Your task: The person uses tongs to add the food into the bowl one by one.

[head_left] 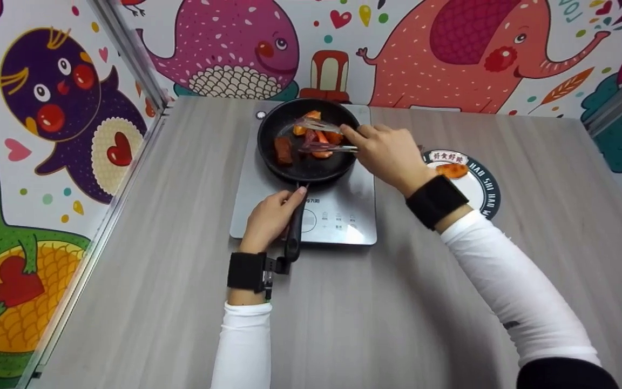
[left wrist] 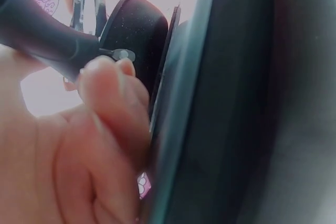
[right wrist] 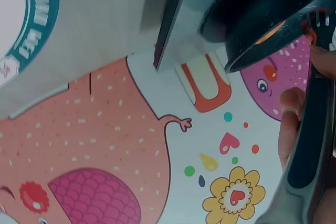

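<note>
My left hand [head_left: 269,219] grips the black handle [head_left: 294,227] of a frying pan [head_left: 311,172], thumb along its top. The left wrist view shows those fingers [left wrist: 113,98] curled at the handle's base. In my right hand [head_left: 389,154] are metal tongs [head_left: 346,148], their two arms spread over the pan. Several orange and reddish-brown food pieces [head_left: 322,152] lie in the pan around the tong tips, with a darker brown piece [head_left: 283,150] at the left. In the right wrist view, a dark grip panel shows on the tongs [right wrist: 310,129].
The pan sits on a silver induction cooker [head_left: 338,235] with a touch panel facing me. To its right, partly behind my right wrist, stands a green-rimmed plate [head_left: 490,189] bearing one orange-brown piece [head_left: 452,170]. Cartoon-printed walls [head_left: 332,70] edge the wood-grain table [head_left: 181,227].
</note>
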`<action>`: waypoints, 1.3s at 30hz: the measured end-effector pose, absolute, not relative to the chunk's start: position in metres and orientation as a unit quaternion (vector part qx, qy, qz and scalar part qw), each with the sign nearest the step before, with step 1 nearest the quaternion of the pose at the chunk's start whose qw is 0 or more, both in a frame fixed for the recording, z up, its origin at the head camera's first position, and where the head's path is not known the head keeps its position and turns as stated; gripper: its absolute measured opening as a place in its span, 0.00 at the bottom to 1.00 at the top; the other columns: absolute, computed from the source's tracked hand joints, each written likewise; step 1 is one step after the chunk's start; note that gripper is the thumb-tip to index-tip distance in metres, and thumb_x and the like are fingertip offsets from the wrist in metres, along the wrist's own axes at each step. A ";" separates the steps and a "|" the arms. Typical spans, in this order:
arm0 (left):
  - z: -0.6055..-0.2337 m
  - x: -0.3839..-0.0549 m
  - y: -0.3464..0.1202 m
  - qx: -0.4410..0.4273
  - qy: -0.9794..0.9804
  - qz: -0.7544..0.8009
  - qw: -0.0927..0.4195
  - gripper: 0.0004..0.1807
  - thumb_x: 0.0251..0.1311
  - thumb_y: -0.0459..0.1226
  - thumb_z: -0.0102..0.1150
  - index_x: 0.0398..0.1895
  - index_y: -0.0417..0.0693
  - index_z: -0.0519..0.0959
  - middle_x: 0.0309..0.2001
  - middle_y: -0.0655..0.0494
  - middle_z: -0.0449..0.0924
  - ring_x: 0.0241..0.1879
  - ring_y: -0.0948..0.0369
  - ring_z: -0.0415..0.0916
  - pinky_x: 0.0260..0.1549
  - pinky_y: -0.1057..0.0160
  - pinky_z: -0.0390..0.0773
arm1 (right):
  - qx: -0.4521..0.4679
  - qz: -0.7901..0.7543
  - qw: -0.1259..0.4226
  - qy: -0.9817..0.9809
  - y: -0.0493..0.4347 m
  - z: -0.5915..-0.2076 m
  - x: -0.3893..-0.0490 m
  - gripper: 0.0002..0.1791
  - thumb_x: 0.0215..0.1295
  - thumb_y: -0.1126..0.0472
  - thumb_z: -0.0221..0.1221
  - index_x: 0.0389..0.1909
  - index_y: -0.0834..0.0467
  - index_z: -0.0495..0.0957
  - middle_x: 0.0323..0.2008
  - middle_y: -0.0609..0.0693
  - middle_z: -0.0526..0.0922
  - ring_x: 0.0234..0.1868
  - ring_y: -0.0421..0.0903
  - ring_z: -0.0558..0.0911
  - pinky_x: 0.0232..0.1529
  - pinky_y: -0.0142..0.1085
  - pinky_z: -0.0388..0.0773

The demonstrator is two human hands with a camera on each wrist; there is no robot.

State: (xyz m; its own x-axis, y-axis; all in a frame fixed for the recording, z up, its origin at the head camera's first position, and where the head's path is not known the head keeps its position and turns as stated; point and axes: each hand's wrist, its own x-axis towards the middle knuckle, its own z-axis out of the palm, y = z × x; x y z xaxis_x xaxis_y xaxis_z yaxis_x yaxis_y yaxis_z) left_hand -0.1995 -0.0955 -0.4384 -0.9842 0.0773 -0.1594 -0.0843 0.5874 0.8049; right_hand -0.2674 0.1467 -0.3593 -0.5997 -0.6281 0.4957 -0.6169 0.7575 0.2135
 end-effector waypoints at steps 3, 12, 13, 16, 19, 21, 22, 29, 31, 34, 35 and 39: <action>-0.439 -0.199 -0.095 -0.001 0.884 0.457 0.094 0.34 0.47 0.72 0.36 0.27 0.54 0.73 0.17 0.54 0.69 0.12 0.57 0.67 0.15 0.60 0.68 | 0.332 0.009 0.283 -0.900 0.149 -0.364 -0.260 0.25 0.55 0.58 0.58 0.56 0.52 0.70 0.31 0.53 0.77 0.26 0.52 0.76 0.14 0.46 0.68; -0.440 -0.201 -0.094 -0.007 0.880 0.465 0.096 0.35 0.46 0.73 0.36 0.26 0.53 0.72 0.18 0.53 0.69 0.14 0.58 0.67 0.15 0.60 0.69 | 0.310 0.039 0.276 -0.909 0.158 -0.372 -0.247 0.28 0.55 0.54 0.60 0.58 0.54 0.68 0.29 0.53 0.75 0.22 0.51 0.74 0.15 0.45 0.68; -0.440 -0.201 -0.093 -0.004 0.880 0.465 0.098 0.34 0.46 0.73 0.36 0.26 0.53 0.72 0.18 0.53 0.69 0.14 0.58 0.67 0.15 0.61 0.69 | 0.303 0.045 0.274 -0.911 0.160 -0.373 -0.245 0.28 0.54 0.54 0.60 0.58 0.54 0.68 0.29 0.53 0.75 0.22 0.51 0.74 0.15 0.45 0.68; -0.440 -0.200 -0.094 -0.003 0.881 0.463 0.098 0.34 0.47 0.72 0.37 0.27 0.53 0.72 0.18 0.53 0.68 0.13 0.58 0.66 0.15 0.60 0.68 | 0.282 0.080 0.264 -0.919 0.162 -0.376 -0.237 0.29 0.54 0.52 0.60 0.58 0.53 0.68 0.29 0.52 0.76 0.21 0.51 0.74 0.16 0.44 0.69; -0.440 -0.200 -0.096 -0.005 0.886 0.455 0.091 0.34 0.47 0.72 0.36 0.26 0.53 0.73 0.17 0.53 0.67 0.13 0.58 0.65 0.15 0.60 0.67 | 0.253 0.138 0.248 -0.925 0.163 -0.379 -0.229 0.29 0.54 0.51 0.60 0.59 0.52 0.68 0.31 0.50 0.77 0.20 0.49 0.73 0.18 0.43 0.68; -0.441 -0.200 -0.097 -0.007 0.890 0.449 0.085 0.34 0.47 0.72 0.36 0.25 0.53 0.72 0.17 0.53 0.67 0.13 0.57 0.65 0.15 0.60 0.66 | 0.230 0.177 0.232 -0.928 0.163 -0.383 -0.223 0.29 0.55 0.50 0.60 0.59 0.51 0.68 0.32 0.48 0.78 0.20 0.47 0.73 0.19 0.41 0.68; -0.441 -0.200 -0.097 -0.007 0.891 0.446 0.083 0.34 0.47 0.72 0.35 0.24 0.53 0.72 0.17 0.53 0.67 0.13 0.57 0.65 0.16 0.60 0.66 | 0.218 0.196 0.224 -0.930 0.164 -0.385 -0.220 0.29 0.55 0.50 0.60 0.59 0.50 0.68 0.32 0.47 0.79 0.21 0.45 0.73 0.20 0.40 0.68; -0.440 -0.201 -0.094 -0.004 0.899 0.431 0.078 0.35 0.48 0.72 0.33 0.20 0.51 0.69 0.17 0.53 0.68 0.14 0.56 0.67 0.17 0.59 0.66 | 0.147 0.299 0.191 -0.923 0.169 -0.400 -0.203 0.30 0.55 0.49 0.60 0.59 0.48 0.67 0.33 0.46 0.80 0.25 0.38 0.75 0.26 0.35 0.70; -0.439 -0.200 -0.094 -0.004 0.902 0.425 0.076 0.36 0.48 0.72 0.32 0.20 0.52 0.70 0.18 0.53 0.68 0.15 0.56 0.67 0.19 0.59 0.66 | 0.133 0.322 0.190 -0.918 0.171 -0.405 -0.200 0.30 0.55 0.49 0.61 0.59 0.50 0.67 0.33 0.46 0.80 0.25 0.38 0.75 0.26 0.34 0.70; -0.439 -0.200 -0.094 -0.006 0.904 0.421 0.077 0.36 0.48 0.73 0.31 0.22 0.52 0.70 0.19 0.53 0.68 0.17 0.56 0.68 0.20 0.59 0.65 | 0.115 0.352 0.188 -0.910 0.172 -0.412 -0.196 0.30 0.54 0.50 0.62 0.59 0.52 0.68 0.33 0.46 0.80 0.25 0.38 0.75 0.26 0.33 0.70; -0.440 -0.200 -0.095 -0.007 0.905 0.419 0.075 0.36 0.48 0.73 0.31 0.22 0.52 0.70 0.19 0.53 0.68 0.18 0.56 0.68 0.21 0.59 0.65 | 0.109 0.364 0.185 -0.906 0.172 -0.415 -0.194 0.30 0.54 0.51 0.62 0.59 0.53 0.68 0.33 0.46 0.80 0.25 0.38 0.75 0.26 0.33 0.70; -0.440 -0.199 -0.094 -0.008 0.907 0.415 0.071 0.36 0.48 0.73 0.31 0.24 0.53 0.71 0.21 0.53 0.68 0.21 0.56 0.68 0.22 0.59 0.65 | 0.070 0.435 0.153 -0.885 0.174 -0.422 -0.186 0.30 0.54 0.50 0.62 0.59 0.50 0.67 0.32 0.45 0.80 0.22 0.41 0.74 0.22 0.32 0.70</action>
State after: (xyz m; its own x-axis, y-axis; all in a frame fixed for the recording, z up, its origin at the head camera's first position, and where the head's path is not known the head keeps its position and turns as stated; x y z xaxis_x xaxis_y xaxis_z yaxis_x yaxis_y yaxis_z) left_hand -0.1989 -0.0942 -0.4399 -0.9897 0.0443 -0.1360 -0.0740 0.6547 0.7523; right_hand -0.1864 0.1739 -0.4224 -0.9434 0.0080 0.3316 -0.2575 0.6123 -0.7475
